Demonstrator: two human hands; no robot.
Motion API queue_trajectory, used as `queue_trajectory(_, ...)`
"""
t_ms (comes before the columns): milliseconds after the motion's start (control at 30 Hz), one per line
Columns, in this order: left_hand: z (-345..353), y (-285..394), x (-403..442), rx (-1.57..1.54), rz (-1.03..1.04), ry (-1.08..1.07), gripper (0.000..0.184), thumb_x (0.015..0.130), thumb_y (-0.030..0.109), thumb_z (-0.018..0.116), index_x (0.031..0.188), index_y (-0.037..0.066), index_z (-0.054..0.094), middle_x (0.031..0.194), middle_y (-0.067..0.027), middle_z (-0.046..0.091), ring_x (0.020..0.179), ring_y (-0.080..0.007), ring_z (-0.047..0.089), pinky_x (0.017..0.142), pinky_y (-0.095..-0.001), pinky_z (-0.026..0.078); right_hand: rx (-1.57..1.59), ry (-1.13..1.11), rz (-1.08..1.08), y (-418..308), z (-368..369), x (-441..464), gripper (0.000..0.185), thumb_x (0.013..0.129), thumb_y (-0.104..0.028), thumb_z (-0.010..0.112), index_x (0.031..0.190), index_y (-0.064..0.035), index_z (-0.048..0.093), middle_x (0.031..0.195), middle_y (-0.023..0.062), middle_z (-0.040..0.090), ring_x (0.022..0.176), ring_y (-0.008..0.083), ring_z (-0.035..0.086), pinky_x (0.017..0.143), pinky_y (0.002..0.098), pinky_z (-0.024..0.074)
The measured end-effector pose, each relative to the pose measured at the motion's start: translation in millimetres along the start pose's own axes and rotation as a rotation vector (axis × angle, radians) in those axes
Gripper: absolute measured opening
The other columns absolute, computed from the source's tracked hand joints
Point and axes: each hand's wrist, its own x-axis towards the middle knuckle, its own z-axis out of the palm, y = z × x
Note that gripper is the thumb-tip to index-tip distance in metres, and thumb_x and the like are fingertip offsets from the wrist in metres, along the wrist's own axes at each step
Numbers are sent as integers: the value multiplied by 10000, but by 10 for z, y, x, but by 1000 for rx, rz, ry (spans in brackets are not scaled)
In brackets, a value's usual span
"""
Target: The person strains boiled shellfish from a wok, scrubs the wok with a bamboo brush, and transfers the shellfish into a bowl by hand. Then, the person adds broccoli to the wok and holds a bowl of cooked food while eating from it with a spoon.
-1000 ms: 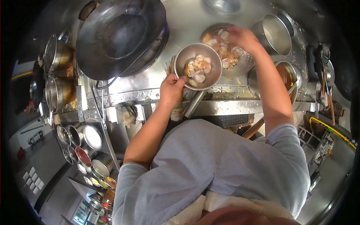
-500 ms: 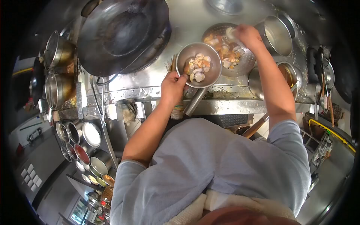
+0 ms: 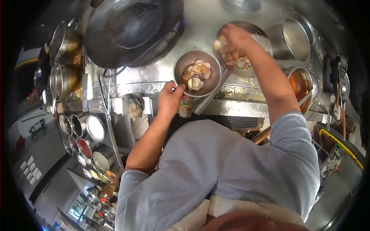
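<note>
Beyond and left of the steel bowl (image 3: 212,84), a black wok (image 3: 131,36); right of it, a perforated strainer (image 3: 257,31), partly hidden by the right hand (image 3: 236,36) — its hold I can't tell. The left hand (image 3: 170,98) pinches the bowl's rim; inside, pale, orange-tinged clams (image 3: 195,83).

The person's right hand (image 3: 236,36) is appearing blurred over the strainer (image 3: 265,37), hiding some shells (image 3: 241,64) and its own grip. The bowl (image 3: 210,82) is covering part of a metal handle (image 3: 212,97). The top edge is cutting off the wok (image 3: 131,34) and a round metal thing (image 3: 244,4).
</note>
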Motion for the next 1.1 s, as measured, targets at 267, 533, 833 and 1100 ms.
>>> queue_trajectory(267,86,86,182,106,24,-9,296,923,191,677,745,18,516,736,-74,628,657,-146,663,601,-278,532,170,236,128,246,-694,-555,172,903,-204,675,1020,-79,684,1013,118,599,934,315,619,856,389,493)
queue_trajectory(533,278,206,291,86,0,-97,198,946,155,641,825,6,593,853,-74,666,723,-130,653,675,-270,582,548,-13,378,-281,-1079,-646,348,917,-332,674,1129,-58,704,1023,117,733,923,234,681,849,367,525)
queue_trajectory(833,102,27,125,67,-21,-58,184,949,159,646,853,6,611,852,-55,660,719,-119,644,661,-259,575,118,-195,667,136,-96,81,434,827,-389,686,1126,-77,730,1157,164,703,1087,331,667,929,418,525)
queue_trajectory(1100,89,161,95,64,-46,-57,216,949,156,654,792,36,566,878,-56,655,749,-113,628,675,-282,593,-74,-198,395,656,-5,43,405,792,-324,664,1112,-84,731,1152,154,705,1064,335,670,925,413,527)
